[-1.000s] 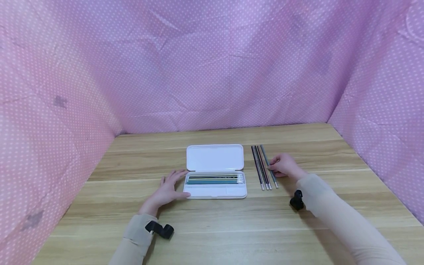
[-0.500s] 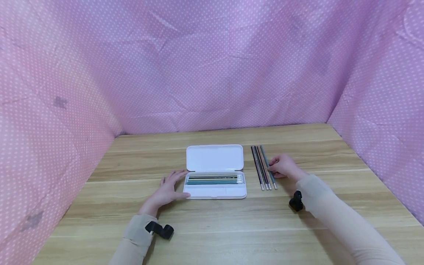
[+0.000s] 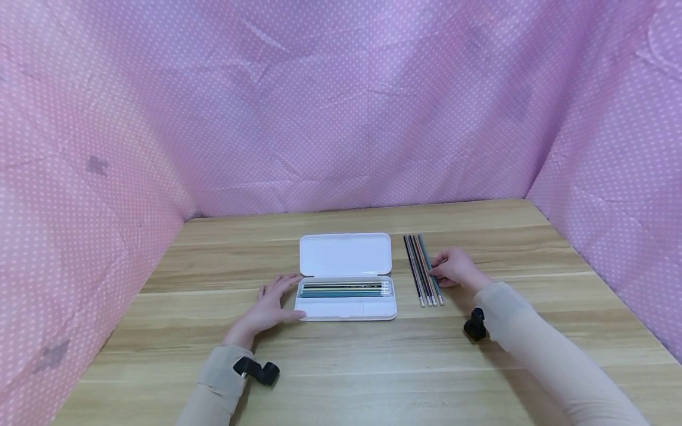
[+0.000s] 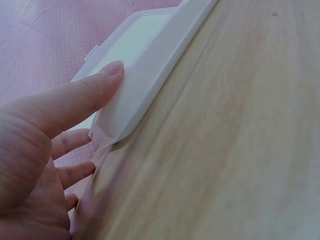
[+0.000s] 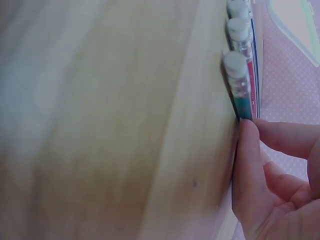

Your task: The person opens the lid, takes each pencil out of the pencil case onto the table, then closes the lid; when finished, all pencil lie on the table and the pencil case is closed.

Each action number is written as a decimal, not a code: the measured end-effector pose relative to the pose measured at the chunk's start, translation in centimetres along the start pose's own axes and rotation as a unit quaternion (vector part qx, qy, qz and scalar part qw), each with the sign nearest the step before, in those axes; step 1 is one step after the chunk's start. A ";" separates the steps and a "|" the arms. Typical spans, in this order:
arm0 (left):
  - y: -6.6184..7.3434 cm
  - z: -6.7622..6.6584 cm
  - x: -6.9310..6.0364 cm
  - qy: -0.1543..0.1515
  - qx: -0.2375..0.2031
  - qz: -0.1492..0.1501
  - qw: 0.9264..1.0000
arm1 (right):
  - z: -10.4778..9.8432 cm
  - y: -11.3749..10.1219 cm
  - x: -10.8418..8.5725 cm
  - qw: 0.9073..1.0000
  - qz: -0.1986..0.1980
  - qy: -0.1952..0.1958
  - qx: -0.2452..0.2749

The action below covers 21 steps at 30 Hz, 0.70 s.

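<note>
A white pencil case [image 3: 341, 307] lies on the table with its lid [image 3: 345, 254] folded back. Several pencils [image 3: 346, 289] lie side by side in its upper compartment, eraser ends to the right. My left hand [image 3: 269, 306] rests at the case's left end, its fingers spread and fairly straight; in the left wrist view the thumb [image 4: 95, 87] touches the case wall. Right of the case, several dark and reddish pencils [image 3: 418, 269] lie in a row. My right hand [image 3: 455, 269] pinches the rightmost, a teal pencil [image 5: 243, 102], between thumb and index finger, near its white eraser.
The wooden table [image 3: 341, 373] extends around the case and pencils. Pink dotted cloth [image 3: 341, 118] hangs behind it and along both sides. A small black camera sits on each wrist, the left camera [image 3: 258, 370] and the right camera [image 3: 476, 324].
My right hand has shifted slightly left with the teal pencil, whose eraser end now lies closer against the row. The left hand and the case have stayed in place.
</note>
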<state>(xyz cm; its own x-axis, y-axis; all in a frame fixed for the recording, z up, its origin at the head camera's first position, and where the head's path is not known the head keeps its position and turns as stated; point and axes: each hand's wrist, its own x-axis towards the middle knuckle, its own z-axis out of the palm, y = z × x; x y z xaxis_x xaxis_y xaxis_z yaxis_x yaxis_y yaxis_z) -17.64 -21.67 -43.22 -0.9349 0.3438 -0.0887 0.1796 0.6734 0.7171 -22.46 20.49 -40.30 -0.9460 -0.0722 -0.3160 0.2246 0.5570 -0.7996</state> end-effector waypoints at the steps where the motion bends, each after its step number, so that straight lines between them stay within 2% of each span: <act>1: 0.0 0.0 0.0 0.000 0.000 -0.001 1.000 | 0.0 0.0 0.0 1.000 0.000 0.001 0.001; 11: 0.1 0.0 -0.1 0.001 -0.001 -0.001 1.000 | 0.2 0.2 0.0 1.000 0.005 0.005 0.004; 21: 0.2 0.0 -0.1 0.001 -0.003 -0.004 1.000 | -0.4 0.1 -0.2 1.000 0.007 -0.018 0.022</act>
<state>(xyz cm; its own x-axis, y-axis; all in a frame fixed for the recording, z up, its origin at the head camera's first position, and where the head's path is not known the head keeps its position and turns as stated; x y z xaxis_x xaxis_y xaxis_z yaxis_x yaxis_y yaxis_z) -17.54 -21.60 -43.06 -0.9367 0.3378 -0.0924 0.1712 0.6719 0.7206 -22.38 20.90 -40.14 -0.9336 -0.0943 -0.3456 0.2496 0.5209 -0.8163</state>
